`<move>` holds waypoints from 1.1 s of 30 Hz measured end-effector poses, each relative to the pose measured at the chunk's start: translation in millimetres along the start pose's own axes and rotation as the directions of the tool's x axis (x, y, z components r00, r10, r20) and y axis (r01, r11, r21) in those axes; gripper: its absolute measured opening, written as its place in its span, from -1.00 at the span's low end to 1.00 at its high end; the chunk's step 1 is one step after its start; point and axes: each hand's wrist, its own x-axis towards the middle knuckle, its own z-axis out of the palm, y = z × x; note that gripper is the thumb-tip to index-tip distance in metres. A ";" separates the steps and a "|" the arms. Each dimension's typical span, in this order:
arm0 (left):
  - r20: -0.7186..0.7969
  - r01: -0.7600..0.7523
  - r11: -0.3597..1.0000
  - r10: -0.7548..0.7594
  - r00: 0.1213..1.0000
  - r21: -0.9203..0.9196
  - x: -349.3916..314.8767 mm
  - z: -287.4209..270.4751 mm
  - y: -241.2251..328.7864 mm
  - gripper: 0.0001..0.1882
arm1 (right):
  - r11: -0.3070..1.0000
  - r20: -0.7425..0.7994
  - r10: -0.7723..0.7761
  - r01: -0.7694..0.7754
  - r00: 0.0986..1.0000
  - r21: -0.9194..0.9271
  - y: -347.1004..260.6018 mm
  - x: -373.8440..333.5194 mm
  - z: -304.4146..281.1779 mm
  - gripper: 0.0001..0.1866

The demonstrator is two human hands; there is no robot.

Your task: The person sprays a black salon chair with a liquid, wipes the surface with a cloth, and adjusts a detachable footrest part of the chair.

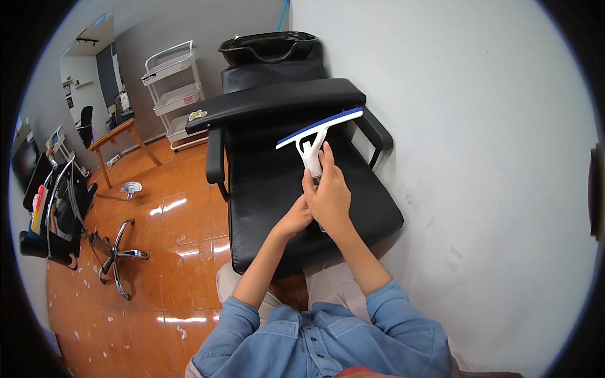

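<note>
A white window squeegee point(311, 151) with a long blue blade is held up in front of me, above the black seat point(271, 214) of a salon wash chair. Its blade slants, with the right end farther from me. My right hand point(332, 196) is closed around the handle, the thumb and index finger lying along its white neck. My left hand point(296, 217) is closed against the lower handle, partly behind the right one. Most of the lower handle is hidden by my hands.
A black padded board point(277, 104) lies across the chair's armrests, below a black wash basin point(268, 49). A white wall point(479, 157) rises close on the right. Left stand a white tiered trolley point(176, 94), a wooden-legged table point(120, 133) and a wheeled chair point(116, 253) on orange tiles.
</note>
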 end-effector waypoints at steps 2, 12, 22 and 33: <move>0.013 -0.065 0.997 0.064 0.998 0.037 4.3 3.9 0.4 -0.62 | 1.000 -0.055 0.020 -0.020 0.998 -0.012 3.8 -1.5 -3.7 -0.36; -0.194 0.063 0.998 -0.064 0.979 -0.013 40.8 -6.6 8.4 -0.70 | 0.899 0.317 0.182 -0.288 0.931 0.331 93.2 7.0 -5.4 -0.32; -0.024 0.126 0.973 -0.133 0.991 -0.193 53.5 -17.5 9.8 -0.66 | 0.938 0.403 0.081 -0.206 0.912 0.278 136.0 22.3 -3.5 -0.08; -0.335 0.162 0.987 -0.151 0.930 0.005 27.2 -80.8 -4.7 -0.52 | 0.686 0.337 0.258 0.074 0.905 -0.724 197.1 40.3 1.0 -0.26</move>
